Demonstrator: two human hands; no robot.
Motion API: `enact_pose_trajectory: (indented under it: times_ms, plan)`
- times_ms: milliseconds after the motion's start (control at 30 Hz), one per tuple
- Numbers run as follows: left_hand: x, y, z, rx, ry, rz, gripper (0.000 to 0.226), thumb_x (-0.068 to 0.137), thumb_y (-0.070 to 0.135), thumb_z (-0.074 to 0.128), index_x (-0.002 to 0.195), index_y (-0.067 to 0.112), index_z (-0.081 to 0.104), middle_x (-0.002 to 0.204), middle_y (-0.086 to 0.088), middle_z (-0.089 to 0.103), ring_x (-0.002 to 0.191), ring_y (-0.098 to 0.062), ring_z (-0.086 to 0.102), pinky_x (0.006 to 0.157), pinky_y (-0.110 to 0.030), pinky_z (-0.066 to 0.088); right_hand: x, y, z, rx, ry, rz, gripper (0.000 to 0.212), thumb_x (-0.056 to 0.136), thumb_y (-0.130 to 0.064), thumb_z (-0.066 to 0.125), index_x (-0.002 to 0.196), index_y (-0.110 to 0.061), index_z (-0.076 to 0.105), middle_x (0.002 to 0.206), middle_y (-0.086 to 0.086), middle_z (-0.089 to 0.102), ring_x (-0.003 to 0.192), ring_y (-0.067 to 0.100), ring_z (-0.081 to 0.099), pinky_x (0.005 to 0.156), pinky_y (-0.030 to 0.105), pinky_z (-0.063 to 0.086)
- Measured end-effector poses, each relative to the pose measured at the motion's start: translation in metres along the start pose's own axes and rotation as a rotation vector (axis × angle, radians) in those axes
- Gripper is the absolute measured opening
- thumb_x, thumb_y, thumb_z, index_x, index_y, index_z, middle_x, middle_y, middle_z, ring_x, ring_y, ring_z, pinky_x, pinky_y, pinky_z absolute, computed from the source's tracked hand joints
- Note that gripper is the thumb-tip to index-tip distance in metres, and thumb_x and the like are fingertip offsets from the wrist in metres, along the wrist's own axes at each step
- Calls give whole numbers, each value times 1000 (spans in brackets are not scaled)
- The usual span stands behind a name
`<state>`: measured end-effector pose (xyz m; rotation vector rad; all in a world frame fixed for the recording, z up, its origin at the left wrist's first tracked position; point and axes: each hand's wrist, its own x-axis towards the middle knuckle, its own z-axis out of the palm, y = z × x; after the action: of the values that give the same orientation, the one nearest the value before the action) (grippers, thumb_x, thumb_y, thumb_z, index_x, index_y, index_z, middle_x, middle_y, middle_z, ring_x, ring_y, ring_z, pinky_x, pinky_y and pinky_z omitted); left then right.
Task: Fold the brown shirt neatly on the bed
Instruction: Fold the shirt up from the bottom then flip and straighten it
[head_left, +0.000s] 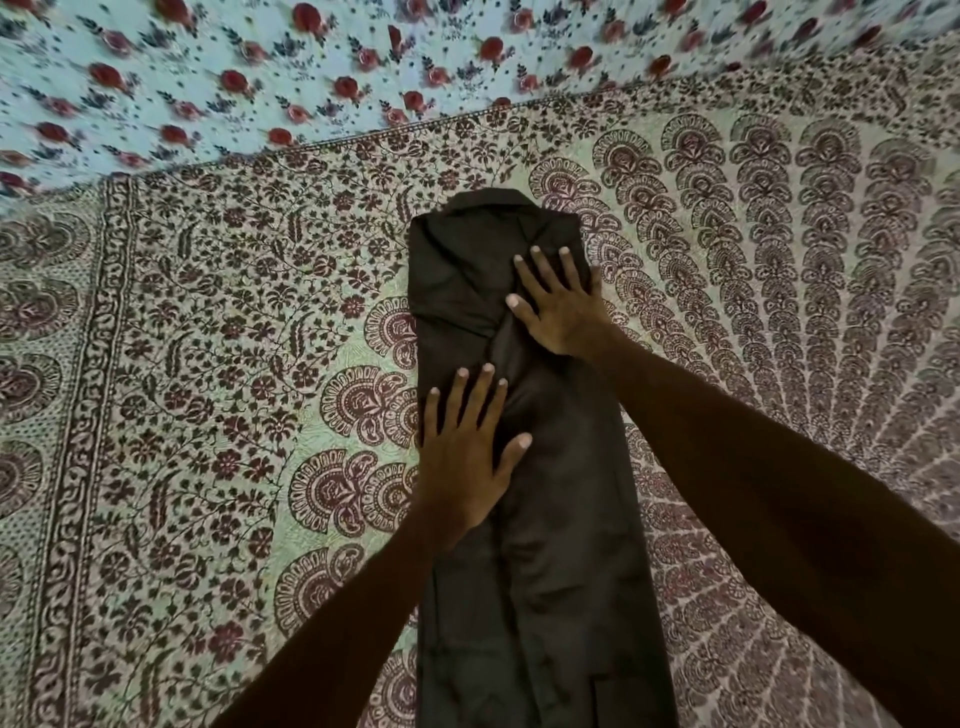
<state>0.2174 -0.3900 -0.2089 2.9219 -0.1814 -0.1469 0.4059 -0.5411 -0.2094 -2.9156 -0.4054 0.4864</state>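
Across the whole view we log the bed, dressed in cream cloth printed with maroon flowers and fans; a pale blue sheet with red roses lies beyond its far edge. Next, the brown shirt, at the middle of the bed, folded into a long narrow strip, collar end away from us. Then the right hand, flat with straight fingers, pressing the shirt near the collar; the left hand, likewise flat, presses the strip's left edge nearer us.
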Motion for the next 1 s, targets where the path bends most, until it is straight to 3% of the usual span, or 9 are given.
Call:
enact_pose_trajectory:
  times_ms: [200,400,567,667,800,1000]
  plan:
    - [-8,-5,4,13,4,-45,67,97,61,19,154,26,18,162,3,15,151,-21,6,120,-51,9,-23,-18,2,6,199,76,74,95,-65,18,156,-23,7,164,1,3,150,30,-8,116,59,-7]
    - [-5,-15,4,-26,26,-59,60,99,52,22,153,27,20,162,9,14,150,-21,7,119,-50,10,-30,-13,15,16,85,124,72,93,-69,15,155,-33,0,164,-4,-5,150,27,-11,115,62,-6]
    - [7,-22,-9,-161,187,-92,47,99,40,37,140,18,46,148,-1,43,137,-23,37,111,-45,29,-18,-16,4,53,48,184,73,93,-69,14,155,-31,4,164,0,-4,149,30,-13,115,61,-10]
    - [23,-25,-20,-166,184,-161,46,96,41,34,129,19,56,135,-3,53,127,-29,45,104,-47,31,-43,-16,0,154,153,254,69,97,-63,16,155,-26,10,164,4,1,150,31,-8,117,58,-6]
    - [32,-32,-29,-68,108,-90,48,100,39,35,143,21,42,152,-3,37,141,-29,31,110,-52,24,-111,-20,16,214,215,267,67,99,-60,17,155,-25,13,164,6,2,150,32,-4,118,56,-1]
    - [-36,-14,-20,-32,58,161,62,99,47,33,153,19,21,162,0,15,150,-20,12,120,-44,13,-229,-42,60,227,217,227,63,101,-53,23,156,-25,11,164,4,-1,151,30,-5,119,57,6]
